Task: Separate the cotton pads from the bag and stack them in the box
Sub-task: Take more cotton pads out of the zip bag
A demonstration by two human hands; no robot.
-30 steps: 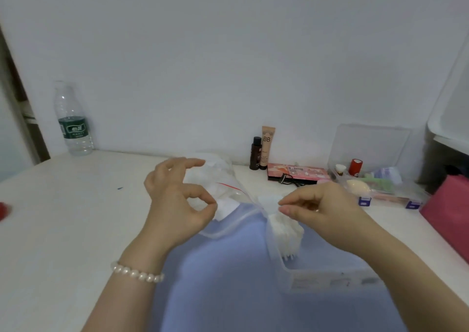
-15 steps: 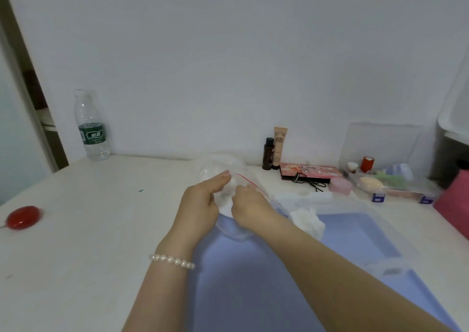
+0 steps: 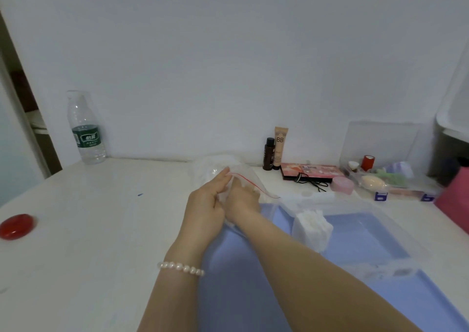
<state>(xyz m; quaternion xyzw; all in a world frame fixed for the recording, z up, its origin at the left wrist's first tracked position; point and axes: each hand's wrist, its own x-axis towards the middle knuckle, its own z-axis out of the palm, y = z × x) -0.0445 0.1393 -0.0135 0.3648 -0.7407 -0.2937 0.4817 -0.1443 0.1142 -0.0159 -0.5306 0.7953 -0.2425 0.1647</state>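
Two hands meet at the mouth of the clear plastic bag (image 3: 215, 171), just past the near corner of the clear box (image 3: 396, 232). A pearl bracelet (image 3: 180, 268) of round, glossy beads circles my left wrist. My left hand (image 3: 206, 204) holds the bag's near edge, fingers straight along the crinkled film; my right hand (image 3: 242, 199) is pushed inside past the red zip line — its fingers are hidden, so I cannot tell how they lie. The box sits on a pale blue sheet (image 3: 241, 293), and a soft white stack of square cotton pads (image 3: 312, 226) leans in its near-left corner, well clear of my arms. To the left a glossy red disc (image 3: 16, 226) lies on the white table (image 3: 88, 217). Farther back, against the wall, stand a ribbed water bottle (image 3: 86, 128) with a green label — its writing unreadable — and a beige tube (image 3: 280, 143) marked "BB" beside a small brown bottle (image 3: 269, 154).
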